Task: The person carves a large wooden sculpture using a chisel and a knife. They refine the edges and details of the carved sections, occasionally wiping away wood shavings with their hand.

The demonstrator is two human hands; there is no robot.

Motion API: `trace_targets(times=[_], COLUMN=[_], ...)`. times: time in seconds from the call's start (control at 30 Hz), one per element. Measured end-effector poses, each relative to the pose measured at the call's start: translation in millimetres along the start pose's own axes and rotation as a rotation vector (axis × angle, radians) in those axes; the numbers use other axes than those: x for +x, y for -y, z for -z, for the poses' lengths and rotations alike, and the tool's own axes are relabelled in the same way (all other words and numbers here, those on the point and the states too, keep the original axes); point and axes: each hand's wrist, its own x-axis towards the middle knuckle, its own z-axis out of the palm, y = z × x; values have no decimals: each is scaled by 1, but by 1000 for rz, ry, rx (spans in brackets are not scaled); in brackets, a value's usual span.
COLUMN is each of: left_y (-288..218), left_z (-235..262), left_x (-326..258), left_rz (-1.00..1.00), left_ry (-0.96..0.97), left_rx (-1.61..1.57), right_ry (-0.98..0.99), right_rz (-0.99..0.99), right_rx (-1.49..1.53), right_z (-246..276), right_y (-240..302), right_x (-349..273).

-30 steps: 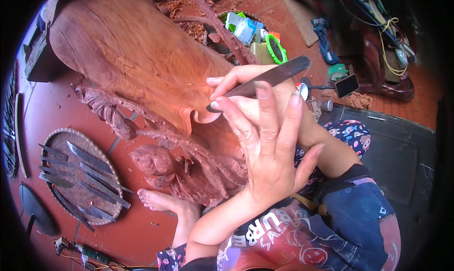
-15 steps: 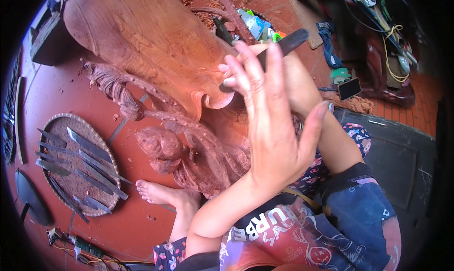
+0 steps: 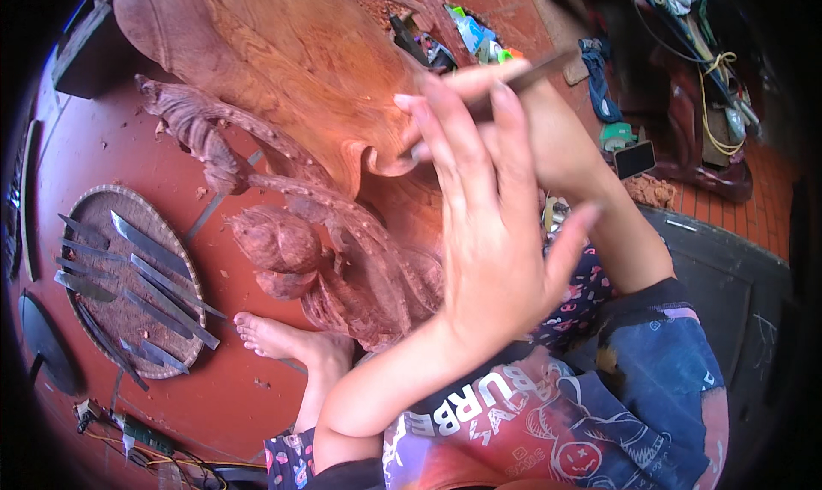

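My right hand (image 3: 505, 83) is wrapped round a flat dark metal blade (image 3: 548, 66), whose far end sticks out past the hand to the upper right. The blade's other end comes close to a curled lip of a reddish-brown wood carving (image 3: 282, 71); whether it touches is hard to see. My left hand (image 3: 492, 233) is in front, fingers stretched and thumb spread wide, its back toward me. Its fingers hide part of the blade and of my right hand. Below the smooth panel, carved stems and round buds (image 3: 282, 246) stand out in rough wood.
On the left, a round woven tray (image 3: 128, 201) holds several flat blades. Cables and a green power tool (image 3: 145, 434) lie at the lower left. A phone (image 3: 634, 160) stands at the right, near dark polished wood. My bare foot (image 3: 282, 336) rests on the red tiles.
Both hands remain at the carving's edge. The right hand and blade have shifted and look smeared by motion, and the blade points slightly further right. The whole view has shifted a little.
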Motion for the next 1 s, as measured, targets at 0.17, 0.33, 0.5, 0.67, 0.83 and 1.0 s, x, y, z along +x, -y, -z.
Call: trace_targets(times=[0.17,0.33,0.5,0.67,0.83,1.0], left_y=[2,9,-8,3,0,4], left_z=[2,5,11,6,6,-8], left_x=[5,3,-6,4,-9,19], left_rz=[10,34,51,60,45,24], left_ry=[26,43,89,52,64,31], left_rx=[39,74,92,125,121,114], right_ry=[-25,-44,-82,-112,-58,1], right_rz=[154,21,25,-28,70,-35], right_rx=[-151,-62,108,140,103,88], right_z=[-2,-8,-17,-14,-11,5], right_y=[-15,-11,-12,-17,-26,-12], right_x=[-3,-2,-15,-4,-14,-1])
